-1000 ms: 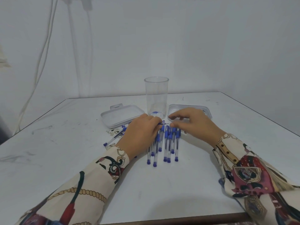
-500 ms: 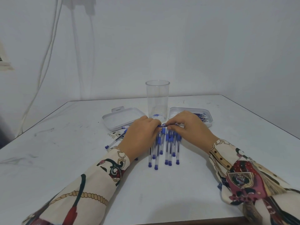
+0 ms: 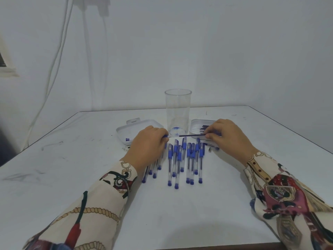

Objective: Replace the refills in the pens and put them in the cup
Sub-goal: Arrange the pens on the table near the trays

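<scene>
Sleeves of patterned cloth come in over the near edge of the white surface [image 3: 90,177], one from each near corner, and both reach toward its middle. Between the two forearms a row of pens [image 3: 182,159] with clear barrels and blue grips lies flat on the surface, their blue end caps toward the near edge and their tips toward the far edge; a few more lie partly under the left wrist. Beyond the row, the left hand [image 3: 150,145] is curled round a blue-gripped pen body [image 3: 165,136], of which only a little shows at the fingertips. The right hand [image 3: 226,136] pinches a thin dark refill [image 3: 191,135] between thumb and fingers; the refill runs level from that hand toward the left hand, and its free end stops just short of the pen body. Behind the left hand a white lid [image 3: 129,128] lies flat with one small blue piece on it. Behind the right hand sits a shallow white tray [image 3: 195,123] holding more dark refills. Between lid and tray, nearer the far edge, a clear cup [image 3: 178,109] stands upright.
</scene>
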Demonstrator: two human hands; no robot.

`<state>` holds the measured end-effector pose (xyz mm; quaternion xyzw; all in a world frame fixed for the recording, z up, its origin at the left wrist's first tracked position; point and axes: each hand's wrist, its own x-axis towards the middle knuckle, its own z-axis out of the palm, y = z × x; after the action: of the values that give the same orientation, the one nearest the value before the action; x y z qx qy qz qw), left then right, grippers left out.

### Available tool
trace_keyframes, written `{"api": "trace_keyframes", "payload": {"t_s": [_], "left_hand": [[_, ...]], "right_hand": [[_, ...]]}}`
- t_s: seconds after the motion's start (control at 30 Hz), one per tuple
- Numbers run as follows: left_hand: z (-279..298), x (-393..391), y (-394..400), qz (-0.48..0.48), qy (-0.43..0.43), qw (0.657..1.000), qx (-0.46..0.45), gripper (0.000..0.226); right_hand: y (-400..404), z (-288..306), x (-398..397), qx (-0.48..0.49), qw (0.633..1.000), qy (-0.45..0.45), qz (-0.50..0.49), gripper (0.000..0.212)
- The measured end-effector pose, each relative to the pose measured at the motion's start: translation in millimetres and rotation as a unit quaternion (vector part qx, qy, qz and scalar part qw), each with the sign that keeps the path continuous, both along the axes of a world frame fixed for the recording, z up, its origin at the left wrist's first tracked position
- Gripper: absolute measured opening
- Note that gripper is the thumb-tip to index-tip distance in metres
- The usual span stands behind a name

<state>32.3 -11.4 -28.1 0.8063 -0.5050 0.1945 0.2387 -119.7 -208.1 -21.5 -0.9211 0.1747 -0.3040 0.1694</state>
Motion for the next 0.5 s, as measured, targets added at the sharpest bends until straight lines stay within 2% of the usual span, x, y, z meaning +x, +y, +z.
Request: {"api": "trace_keyframes", "payload": {"t_s": [0.3, 0.5], "left_hand": [[7.9, 28.7, 14.0, -0.018, 0.040, 0.999, 0.020, 0.022], [13.0, 49.0, 26.4, -0.020, -0.025, 0.999, 0.024, 0.021]], "right_hand": [[4.7, 7.5, 17.4, -0.051, 0.997, 0.034, -0.044, 0.014], [36.7, 23.2, 64.2, -0.099, 0.994, 0.051, -0.013, 0.020]]}}
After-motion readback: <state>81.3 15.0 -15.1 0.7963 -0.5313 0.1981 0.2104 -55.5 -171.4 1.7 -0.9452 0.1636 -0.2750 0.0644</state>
